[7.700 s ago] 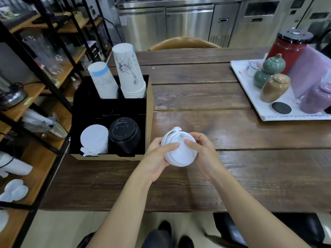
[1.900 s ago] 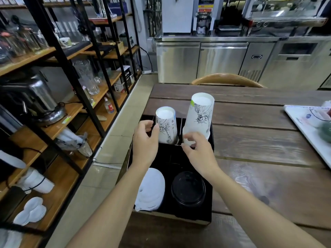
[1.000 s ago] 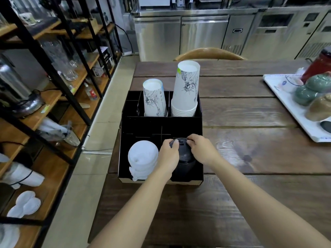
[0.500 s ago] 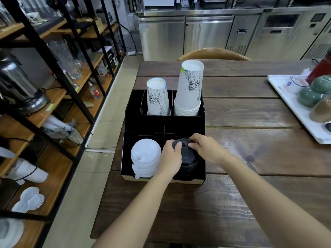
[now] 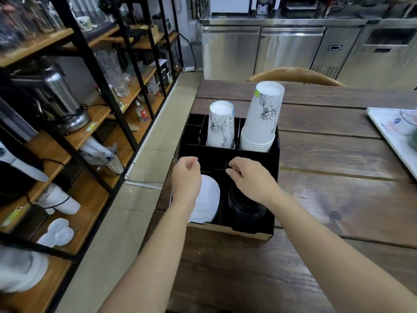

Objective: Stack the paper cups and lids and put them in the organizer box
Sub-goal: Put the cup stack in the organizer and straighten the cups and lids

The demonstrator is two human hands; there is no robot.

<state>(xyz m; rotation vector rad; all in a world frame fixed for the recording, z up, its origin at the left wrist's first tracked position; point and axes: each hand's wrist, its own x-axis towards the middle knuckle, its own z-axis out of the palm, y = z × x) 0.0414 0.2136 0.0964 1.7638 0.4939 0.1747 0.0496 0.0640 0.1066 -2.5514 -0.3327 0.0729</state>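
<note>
A black organizer box [image 5: 274, 154] stands at the left end of the wooden table. Its far compartments hold a short upside-down stack of printed paper cups [image 5: 220, 125] and a taller stack [image 5: 261, 118]. The near left compartment holds a stack of white lids [image 5: 208, 199], the near right one a stack of black lids [image 5: 244, 207]. My left hand [image 5: 186, 177] hovers above the white lids with its fingers loosely curled, holding nothing. My right hand [image 5: 250, 177] hovers above the black lids, fingers bent and apart, also holding nothing.
A white tray [image 5: 390, 129] lies at the table's right edge. A wooden chair back [image 5: 293, 75] shows behind the table. Black-framed wooden shelves [image 5: 67, 136] with glassware, a metal appliance and more lids stand to the left. Steel counters line the back wall.
Both hands have let go of the black lid stack and lifted above the near compartments. The view has shifted closer to the box.
</note>
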